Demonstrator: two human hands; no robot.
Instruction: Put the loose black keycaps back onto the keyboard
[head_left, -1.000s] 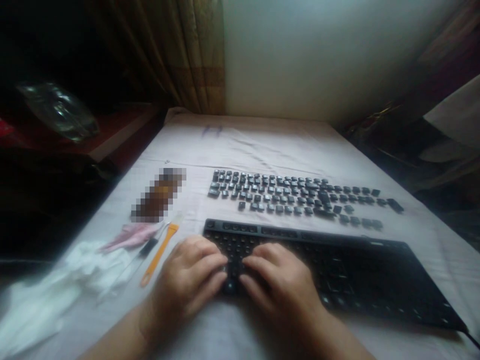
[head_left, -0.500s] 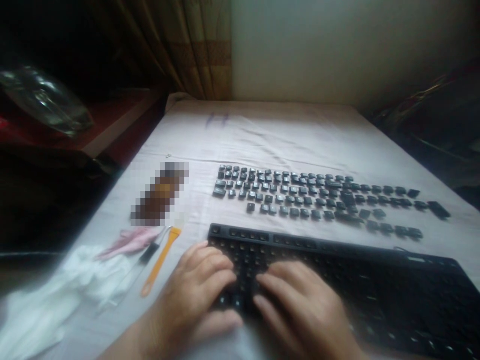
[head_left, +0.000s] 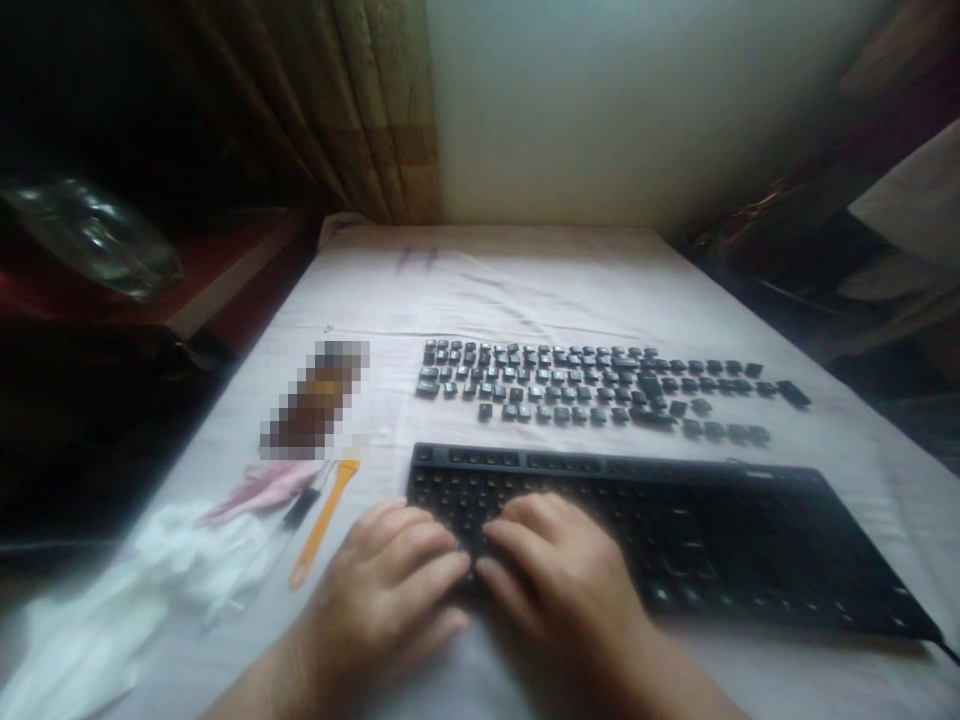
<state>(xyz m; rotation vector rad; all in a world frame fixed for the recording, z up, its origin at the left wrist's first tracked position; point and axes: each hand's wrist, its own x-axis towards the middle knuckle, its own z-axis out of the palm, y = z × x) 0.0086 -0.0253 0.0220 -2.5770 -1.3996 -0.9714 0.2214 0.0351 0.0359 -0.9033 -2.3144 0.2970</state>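
Observation:
A black keyboard base [head_left: 720,530] lies across the near part of the table, most of its key positions bare of caps. My left hand [head_left: 397,580] rests over its left end, fingers bent and their tips at the keyboard's edge. Close beside it, my right hand [head_left: 562,570] lies on the keyboard's left part, fingers curled down. Whether either hand pinches something small cannot be made out, since the fingertips are blurred. Behind the keyboard, loose black keycaps [head_left: 555,377] are laid out in several rows.
An orange-handled brush [head_left: 324,525] lies left of the keyboard, near a pink cloth [head_left: 266,487], a small black-ended tool [head_left: 301,508] and a crumpled white cloth [head_left: 142,590]. A pixelated item [head_left: 315,400] lies behind them. A curtain [head_left: 375,110] hangs at the back.
The camera view has shifted, so more of the keyboard's right end shows. My right hand has moved left, nearer to my left hand.

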